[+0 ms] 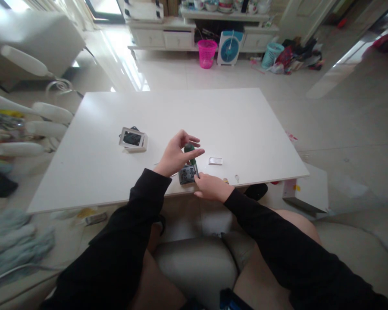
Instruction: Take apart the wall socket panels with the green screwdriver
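Screwdriver (pixel 193 162): green-handled and tilted, its shaft running down to the right side of the black device.
Black device (pixel 186 174): lying on the white bench (pixel 168 107), close to the edge nearest me.
Left grip (pixel 177 153): my thumb crosses the green handle, the fingers parted; I cannot tell whether it bears on the handle.
Right grip (pixel 211 186): my fingertips meet the shaft's lower end beside the device; I cannot tell which they pinch.
Small pale-rimmed piece (pixel 215 161): just right of the screwdriver, apart from my hands.
Pale framed box (pixel 145 142): left of my hands, well apart.
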`<state>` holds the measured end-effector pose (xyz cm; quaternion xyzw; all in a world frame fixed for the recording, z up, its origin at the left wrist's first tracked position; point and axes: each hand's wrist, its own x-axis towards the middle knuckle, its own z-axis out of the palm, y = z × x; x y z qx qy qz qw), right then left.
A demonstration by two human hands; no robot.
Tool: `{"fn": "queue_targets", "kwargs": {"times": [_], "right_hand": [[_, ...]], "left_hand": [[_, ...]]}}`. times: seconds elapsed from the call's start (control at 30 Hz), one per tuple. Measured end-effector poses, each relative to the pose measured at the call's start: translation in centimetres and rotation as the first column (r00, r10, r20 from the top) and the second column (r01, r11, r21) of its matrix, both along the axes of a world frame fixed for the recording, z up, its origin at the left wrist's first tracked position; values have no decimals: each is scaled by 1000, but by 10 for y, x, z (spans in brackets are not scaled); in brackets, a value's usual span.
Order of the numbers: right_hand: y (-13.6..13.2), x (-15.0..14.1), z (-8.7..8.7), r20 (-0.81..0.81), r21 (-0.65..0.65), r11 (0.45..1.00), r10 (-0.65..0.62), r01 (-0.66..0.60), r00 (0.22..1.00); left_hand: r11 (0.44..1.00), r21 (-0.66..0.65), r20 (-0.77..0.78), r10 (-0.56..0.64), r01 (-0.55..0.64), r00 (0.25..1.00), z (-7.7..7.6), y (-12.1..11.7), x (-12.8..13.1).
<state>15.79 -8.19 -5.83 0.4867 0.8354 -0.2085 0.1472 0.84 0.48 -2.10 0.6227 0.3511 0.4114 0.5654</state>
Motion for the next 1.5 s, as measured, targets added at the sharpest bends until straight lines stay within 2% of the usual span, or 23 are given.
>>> {"fn": "queue_targets", "kwargs": {"times": [0.07, 0.2, 0.3, 0.37, 0.43, 0.5, 0.57, 0.73, 0.87, 1.0, 1.2, 1.5], "right_hand": [[0, 0, -1, -2, 2, 1000, 1, -1, 1000], [1, 1, -4, -17, 0, 1000, -9, 9, 1000], [0, 2, -4, -25, -6, 1000, -14, 14, 1000], [0, 2, -3, -25, -4, 1000, -10, 10, 1000], [0, 1, -1, -20, -2, 1000, -10, 10, 1000], [0, 1, 0, -15, -4, 1000, -10, 10, 1000], [0, 0, 1, -14, -8, 1000, -14, 14, 1000], [1, 1, 0, -21, -8, 1000, -9, 9, 1000], [-1, 2, -1, -32, 4, 1000, -4, 4, 999], [-2, 2, -2, -39, 5, 1000, -9, 9, 999], [-1, 2, -1, -36, -3, 1000, -24, 24, 999], [-1, 0, 2, -7, -13, 1000, -12, 11, 1000]], "left_hand": [[1000, 6, -2, 17, -17, 1000, -1, -1, 0], [989, -87, 56, -118, 123, 991, 1, -2, -1], [983, -96, 64, -150, 156, 987, 3, -1, -2], [994, -12, -16, -113, 113, 993, 3, 1, -3], [997, 74, -76, -27, 33, 997, 2, 1, -2], [994, 98, -71, 49, -41, 996, 2, 0, -1], [996, 71, -41, 63, -60, 997, 2, -2, 0], [996, -2, -44, -85, 85, 995, 6, -4, -1], [964, -118, 29, -236, 238, 971, 11, -4, -3], [962, -75, -7, -264, 263, 965, 13, -3, -4], [971, 88, -102, -214, 223, 971, 13, -3, -4], [997, 72, -66, -37, 42, 997, 9, 1, -4]]}}
